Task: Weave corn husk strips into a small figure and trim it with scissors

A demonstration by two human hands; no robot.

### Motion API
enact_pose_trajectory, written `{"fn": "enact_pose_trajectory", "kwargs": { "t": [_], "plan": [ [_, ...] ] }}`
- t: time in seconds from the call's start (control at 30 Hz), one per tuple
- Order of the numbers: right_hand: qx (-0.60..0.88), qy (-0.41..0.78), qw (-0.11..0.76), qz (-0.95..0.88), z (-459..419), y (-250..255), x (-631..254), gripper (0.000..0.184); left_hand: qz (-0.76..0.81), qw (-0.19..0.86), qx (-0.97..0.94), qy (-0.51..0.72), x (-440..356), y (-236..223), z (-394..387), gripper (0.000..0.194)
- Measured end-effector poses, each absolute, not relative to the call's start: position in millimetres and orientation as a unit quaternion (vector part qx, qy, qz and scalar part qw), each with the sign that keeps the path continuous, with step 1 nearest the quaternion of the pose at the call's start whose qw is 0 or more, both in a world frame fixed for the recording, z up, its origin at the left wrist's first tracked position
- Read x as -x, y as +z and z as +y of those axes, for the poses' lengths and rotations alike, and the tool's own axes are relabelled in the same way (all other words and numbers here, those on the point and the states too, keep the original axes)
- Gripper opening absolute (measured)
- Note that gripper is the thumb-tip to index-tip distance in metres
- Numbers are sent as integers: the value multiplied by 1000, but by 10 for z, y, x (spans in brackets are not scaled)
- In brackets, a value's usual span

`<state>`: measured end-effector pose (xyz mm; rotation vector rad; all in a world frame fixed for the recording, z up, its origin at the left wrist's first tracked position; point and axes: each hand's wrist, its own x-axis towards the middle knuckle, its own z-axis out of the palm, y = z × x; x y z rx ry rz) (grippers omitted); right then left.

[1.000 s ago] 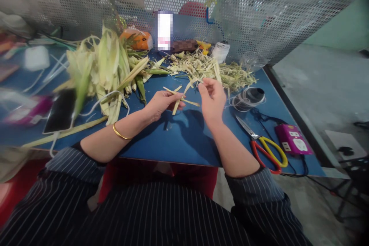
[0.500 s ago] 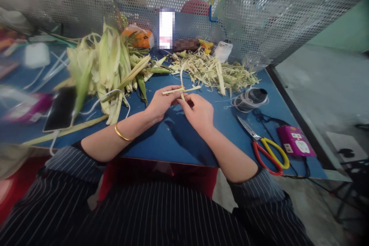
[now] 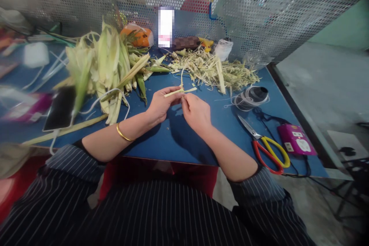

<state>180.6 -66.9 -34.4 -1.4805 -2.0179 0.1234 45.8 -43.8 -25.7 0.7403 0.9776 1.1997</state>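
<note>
The left hand (image 3: 162,104) and right hand (image 3: 196,111) are meeting above the blue table (image 3: 198,148), fingertips pinching 1 crossed husk piece (image 3: 182,90), forearms angling inward.

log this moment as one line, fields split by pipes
left hand: shut on husk strips | right hand: fingertips at the strips | right side: scissors, thread spool | left side: husk pile

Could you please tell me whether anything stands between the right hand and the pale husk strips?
Nothing visible does: the right hand touches the pale husk strips, which the left hand pinches, and the scissors lie well aside.
</note>
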Motion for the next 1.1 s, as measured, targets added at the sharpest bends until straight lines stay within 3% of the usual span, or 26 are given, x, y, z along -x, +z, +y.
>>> {"fn": "enact_pose_trajectory", "kwargs": {
  "t": [0.57, 0.83, 1.0, 1.1],
  "plan": [
    [495, 9, 312, -811, -679, -350, -1799, 28, 426, 699, -262, 511, -397, -225, -393, 23],
    [511, -67, 329, -791, -611, -236, -1967, 33, 318, 757, -381, 425, -183, -108, -226, 54],
    [485, -122, 304, -811, -603, -165, -2002, 36, 335, 772, -373, 391, -56, -74, -106, 33],
    [486, -135, 294, -812, -596, -163, -2004, 37, 355, 734, -433, 385, -71, -57, -147, 36]
  ]
}}
